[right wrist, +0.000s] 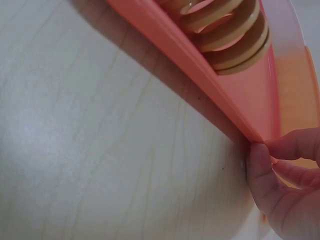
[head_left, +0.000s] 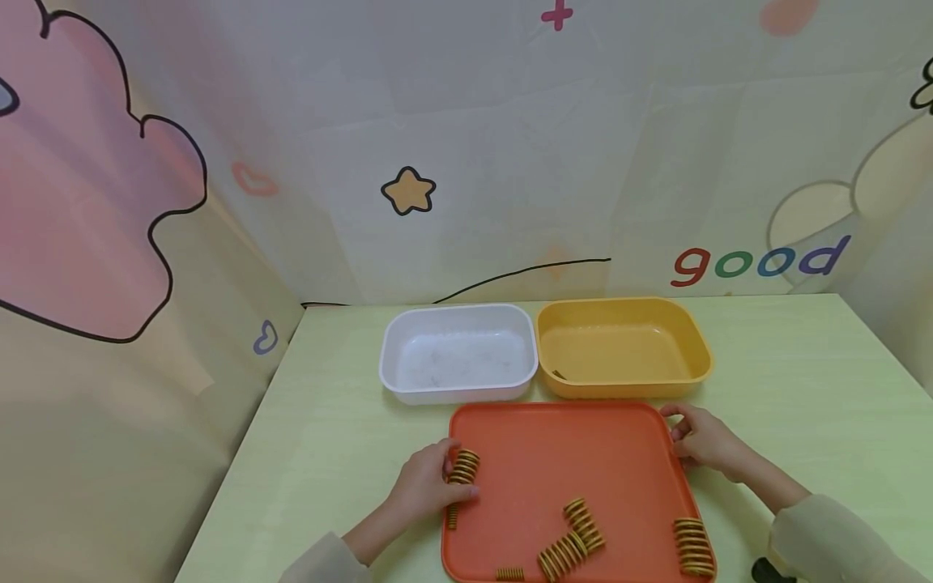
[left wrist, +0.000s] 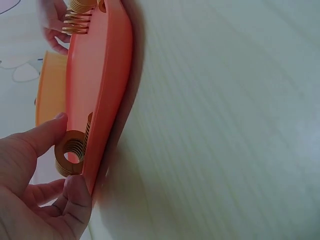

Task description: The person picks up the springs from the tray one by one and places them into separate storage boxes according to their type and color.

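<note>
At the orange tray's left edge, my left hand (head_left: 425, 483) has thumb and fingers around a gold coil spring (head_left: 464, 466). In the left wrist view the spring (left wrist: 69, 154) shows end-on between thumb and fingertips, right by the rim. A thinner spring (head_left: 453, 517) lies just below it. My right hand (head_left: 705, 441) pinches the rim of the tray (head_left: 539, 445) near its far right corner, thumb and finger meeting there in the right wrist view. Two thick springs (head_left: 562, 556) (head_left: 585, 524) touch at the tray's lower middle. Another thick spring (head_left: 694, 547) lies along the right edge.
Behind the tray stand a white bin (head_left: 459, 397) and a yellow bin (head_left: 627, 390) side by side. A small dark piece (head_left: 559, 375) lies in the yellow one. A small spring (head_left: 510, 574) sits at the tray's front edge. A black object (head_left: 768, 572) is near the right sleeve.
</note>
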A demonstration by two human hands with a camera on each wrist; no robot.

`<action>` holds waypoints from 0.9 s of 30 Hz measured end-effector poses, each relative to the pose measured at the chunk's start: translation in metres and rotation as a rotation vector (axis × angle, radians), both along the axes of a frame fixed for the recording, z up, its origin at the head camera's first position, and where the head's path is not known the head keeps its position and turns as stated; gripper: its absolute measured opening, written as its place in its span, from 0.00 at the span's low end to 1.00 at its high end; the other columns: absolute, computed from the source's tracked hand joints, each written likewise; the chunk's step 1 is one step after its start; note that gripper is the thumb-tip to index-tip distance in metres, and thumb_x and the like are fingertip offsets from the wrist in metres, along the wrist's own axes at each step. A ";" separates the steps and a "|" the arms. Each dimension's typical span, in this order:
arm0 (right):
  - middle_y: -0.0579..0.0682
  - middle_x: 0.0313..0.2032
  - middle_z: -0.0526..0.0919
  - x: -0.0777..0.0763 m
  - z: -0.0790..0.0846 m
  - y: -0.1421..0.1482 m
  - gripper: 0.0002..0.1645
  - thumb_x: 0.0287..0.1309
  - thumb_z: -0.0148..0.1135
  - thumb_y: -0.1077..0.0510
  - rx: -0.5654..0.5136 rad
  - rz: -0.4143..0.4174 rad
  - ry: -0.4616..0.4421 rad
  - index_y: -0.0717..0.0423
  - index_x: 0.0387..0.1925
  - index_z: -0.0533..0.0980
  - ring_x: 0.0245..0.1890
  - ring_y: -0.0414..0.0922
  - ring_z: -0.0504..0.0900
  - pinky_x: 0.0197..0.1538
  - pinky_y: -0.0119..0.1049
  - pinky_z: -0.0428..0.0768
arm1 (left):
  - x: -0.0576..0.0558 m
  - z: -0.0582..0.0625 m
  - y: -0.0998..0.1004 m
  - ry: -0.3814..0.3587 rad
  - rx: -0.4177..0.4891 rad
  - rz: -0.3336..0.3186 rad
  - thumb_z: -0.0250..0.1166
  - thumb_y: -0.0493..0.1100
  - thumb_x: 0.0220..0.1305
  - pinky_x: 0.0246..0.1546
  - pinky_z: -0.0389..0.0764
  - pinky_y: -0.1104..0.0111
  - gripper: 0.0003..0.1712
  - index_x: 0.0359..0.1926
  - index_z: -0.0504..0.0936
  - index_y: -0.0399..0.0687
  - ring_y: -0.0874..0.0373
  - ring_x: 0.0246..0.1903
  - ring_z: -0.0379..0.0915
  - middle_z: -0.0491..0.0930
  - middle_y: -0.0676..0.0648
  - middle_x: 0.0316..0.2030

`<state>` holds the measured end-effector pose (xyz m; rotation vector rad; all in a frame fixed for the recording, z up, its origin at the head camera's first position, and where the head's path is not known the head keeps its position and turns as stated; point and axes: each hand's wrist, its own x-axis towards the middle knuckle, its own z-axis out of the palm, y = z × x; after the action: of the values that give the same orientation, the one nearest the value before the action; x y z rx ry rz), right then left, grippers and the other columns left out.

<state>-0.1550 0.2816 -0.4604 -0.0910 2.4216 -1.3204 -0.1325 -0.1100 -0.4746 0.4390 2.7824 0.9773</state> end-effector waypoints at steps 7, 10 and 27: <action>0.56 0.28 0.68 0.000 0.000 0.000 0.29 0.42 0.50 0.74 0.008 0.001 0.003 0.74 0.51 0.58 0.22 0.43 0.70 0.23 0.34 0.76 | 0.002 0.002 0.002 0.022 -0.014 -0.004 0.72 0.52 0.37 0.25 0.64 0.76 0.31 0.43 0.74 0.44 0.65 0.24 0.61 0.68 0.55 0.23; 0.55 0.28 0.68 0.001 0.000 0.000 0.29 0.42 0.50 0.74 0.004 0.003 0.002 0.74 0.51 0.58 0.22 0.44 0.70 0.23 0.34 0.77 | 0.003 0.004 0.002 0.035 -0.018 -0.010 0.72 0.50 0.38 0.24 0.64 0.76 0.28 0.42 0.76 0.45 0.65 0.24 0.62 0.70 0.54 0.25; 0.56 0.27 0.68 0.000 0.000 0.000 0.29 0.42 0.50 0.73 -0.008 0.002 -0.005 0.73 0.51 0.58 0.21 0.43 0.70 0.23 0.34 0.76 | 0.002 0.006 0.004 0.106 -0.131 -0.079 0.71 0.47 0.39 0.24 0.65 0.75 0.18 0.34 0.79 0.48 0.66 0.24 0.64 0.74 0.55 0.25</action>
<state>-0.1553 0.2821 -0.4601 -0.0920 2.4113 -1.3282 -0.1303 -0.1057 -0.4686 0.5919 2.8761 0.7712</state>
